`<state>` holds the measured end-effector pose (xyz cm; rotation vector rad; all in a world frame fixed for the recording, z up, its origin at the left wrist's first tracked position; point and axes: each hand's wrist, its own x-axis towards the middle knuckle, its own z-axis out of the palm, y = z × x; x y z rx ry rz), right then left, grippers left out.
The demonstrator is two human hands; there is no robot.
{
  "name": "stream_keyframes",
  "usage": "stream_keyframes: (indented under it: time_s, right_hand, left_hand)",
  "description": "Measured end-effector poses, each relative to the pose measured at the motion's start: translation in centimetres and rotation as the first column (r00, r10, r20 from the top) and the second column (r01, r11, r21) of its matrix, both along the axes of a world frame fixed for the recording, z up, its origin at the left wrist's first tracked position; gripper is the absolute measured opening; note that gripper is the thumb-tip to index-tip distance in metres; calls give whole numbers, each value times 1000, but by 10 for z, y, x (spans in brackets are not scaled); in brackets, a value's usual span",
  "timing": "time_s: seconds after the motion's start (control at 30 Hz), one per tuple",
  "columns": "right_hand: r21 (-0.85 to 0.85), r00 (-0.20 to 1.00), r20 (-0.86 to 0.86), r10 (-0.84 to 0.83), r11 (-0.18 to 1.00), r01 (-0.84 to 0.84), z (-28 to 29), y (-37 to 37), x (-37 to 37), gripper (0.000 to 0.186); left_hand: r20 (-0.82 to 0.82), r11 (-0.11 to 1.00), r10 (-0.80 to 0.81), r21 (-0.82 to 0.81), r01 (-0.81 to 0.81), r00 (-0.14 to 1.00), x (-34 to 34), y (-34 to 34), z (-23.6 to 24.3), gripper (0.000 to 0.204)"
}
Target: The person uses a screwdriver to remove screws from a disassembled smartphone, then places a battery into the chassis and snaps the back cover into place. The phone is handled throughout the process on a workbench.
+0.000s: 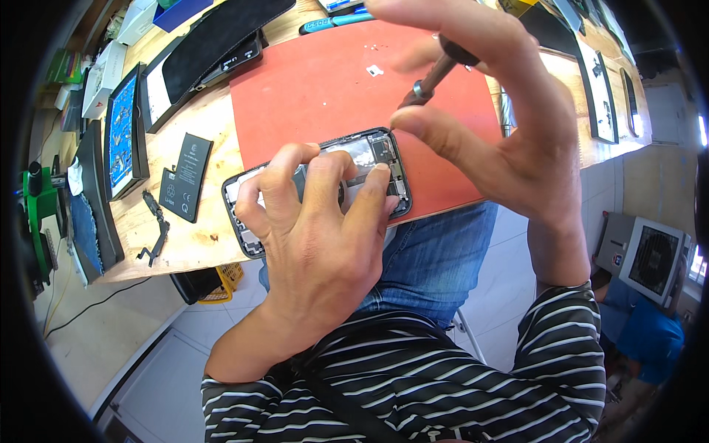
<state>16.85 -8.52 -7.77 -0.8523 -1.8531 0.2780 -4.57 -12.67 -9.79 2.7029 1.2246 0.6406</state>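
An opened smartphone (399, 166) with its inner parts bare lies at a slant across the near edge of a red mat (295, 88). My left hand (317, 214) grips it from above, bent fingers pressing on the frame and inside and covering much of its middle. In my right hand (517, 140) is a screwdriver (436, 76), tilted, its lower end near the phone's upper right corner. Whether the tip touches a screw is too small to tell. Left of the mat lie a black phone battery (193, 173) and a thin dark flex cable (156, 229).
Small white bits (374, 71) are scattered on the mat's far part. A blue pen-like tool (336, 23) lies beyond it. Boxes with a blue panel (124, 129) and a black flap (214, 52) stand on the left. A person in blue (650, 336) is at far right.
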Motion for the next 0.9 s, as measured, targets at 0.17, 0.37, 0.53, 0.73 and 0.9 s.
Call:
stream_keyframes:
  time_s: [0.17, 0.37, 0.53, 0.73, 0.9]
  right_hand:
    - [-147, 999, -38, 6, 989, -11, 1, -10, -9, 61]
    - [-251, 982, 64, -177, 950, 187, -4, -25, -11, 68]
    - [-294, 903, -329, -276, 939, 179, -25, -44, -9, 77]
    - [-372, 784, -532, -321, 920, 124, -48, -64, -19, 78]
    - [-377, 776, -539, -329, 917, 127, -50, -63, -19, 78]
  left_hand:
    - [10, 1000, 5, 1, -5, 1000, 2, -2, 2, 30]
    - [5, 1000, 7, -2, -7, 1000, 2, -1, 4, 29]
    - [54, 1000, 23, 12, -24, 998, 3, -4, -2, 27]
    - [67, 999, -7, 46, 4, 998, 3, 1, -4, 24]
    - [70, 999, -5, 33, 2, 998, 2, -1, -4, 25]
